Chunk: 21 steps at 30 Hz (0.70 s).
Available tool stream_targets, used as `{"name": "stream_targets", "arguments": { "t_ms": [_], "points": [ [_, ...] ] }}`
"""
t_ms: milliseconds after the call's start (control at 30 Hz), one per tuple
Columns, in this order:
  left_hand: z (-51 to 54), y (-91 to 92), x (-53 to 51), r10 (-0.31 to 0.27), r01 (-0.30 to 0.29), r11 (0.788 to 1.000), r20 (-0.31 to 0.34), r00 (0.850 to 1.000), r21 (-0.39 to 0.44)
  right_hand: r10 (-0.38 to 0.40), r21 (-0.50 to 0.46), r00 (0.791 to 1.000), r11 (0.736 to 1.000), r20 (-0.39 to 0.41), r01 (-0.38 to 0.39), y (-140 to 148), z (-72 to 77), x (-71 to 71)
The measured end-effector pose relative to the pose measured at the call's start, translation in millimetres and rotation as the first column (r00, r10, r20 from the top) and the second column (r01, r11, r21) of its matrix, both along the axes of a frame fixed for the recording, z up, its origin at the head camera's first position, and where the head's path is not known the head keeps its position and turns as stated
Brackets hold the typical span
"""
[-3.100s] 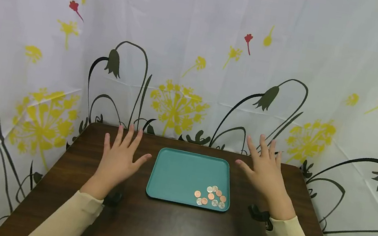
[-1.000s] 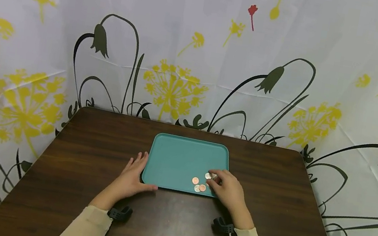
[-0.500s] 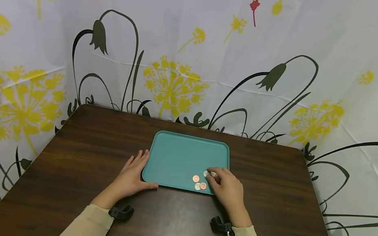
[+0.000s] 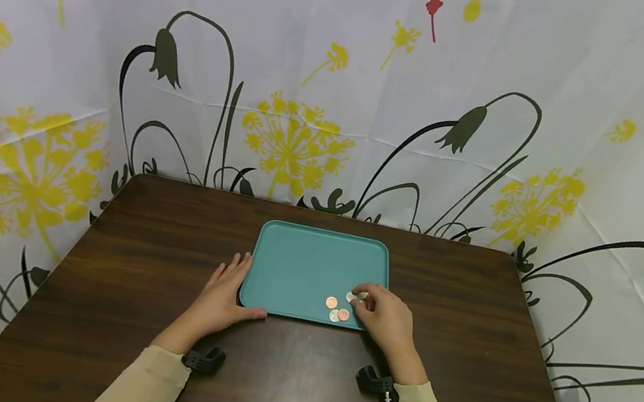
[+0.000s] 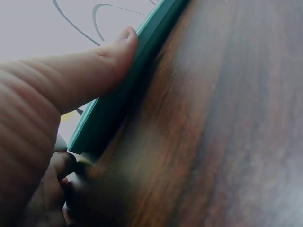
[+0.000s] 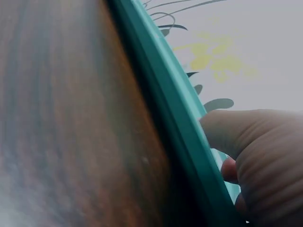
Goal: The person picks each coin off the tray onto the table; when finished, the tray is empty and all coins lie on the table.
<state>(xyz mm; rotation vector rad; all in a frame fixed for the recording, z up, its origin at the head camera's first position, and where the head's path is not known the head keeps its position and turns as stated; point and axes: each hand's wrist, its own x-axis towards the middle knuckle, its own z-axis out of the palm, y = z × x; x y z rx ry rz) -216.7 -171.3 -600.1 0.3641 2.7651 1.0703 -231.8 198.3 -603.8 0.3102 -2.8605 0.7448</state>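
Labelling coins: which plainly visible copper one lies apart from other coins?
The leftmost copper coin, with bare tray around it; the other plainly visible copper one sits against a silver coin.

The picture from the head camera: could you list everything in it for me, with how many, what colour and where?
Tray: one, teal, on the table
Copper coins: at least two, copper, in the tray's near right part
Silver coins: at least two, silver, same part; the right hand may hide more coins
Table: one, dark brown, under the tray
Cloth: white with yellow, red and dark green flowers, behind the table
Bands: two, black, one at each wrist
Sleeves: two, cream, on the forearms
Left hand: one, bare, at the tray's near left corner
Right hand: one, bare, over the coins
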Motion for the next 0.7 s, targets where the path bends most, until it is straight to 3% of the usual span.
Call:
{"name": "stream_targets", "arguments": {
  "t_ms": [200, 467, 700],
  "points": [
    [-1.4, -1.0, 0.0, 0.006, -0.006, 1.000, -0.002, 1.000, 0.004, 0.020, -0.036, 1.000, 0.999, 0.018, -0.019, 4.0, -3.0, -1.4],
    [-1.4, -0.5, -0.2, 0.011, -0.011, 1.000, -0.005, 1.000, 0.001, 0.047, 0.007, 0.997, 0.999, 0.062, -0.048, 5.4, 0.4, -3.4],
    [0.1, -0.1, -1.9, 0.012, -0.012, 1.000, 0.003, 1.000, -0.002, 0.045, -0.086, 0.994, 0.996, 0.098, -0.036, 10.4, 0.7, -5.4]
  ]
}}
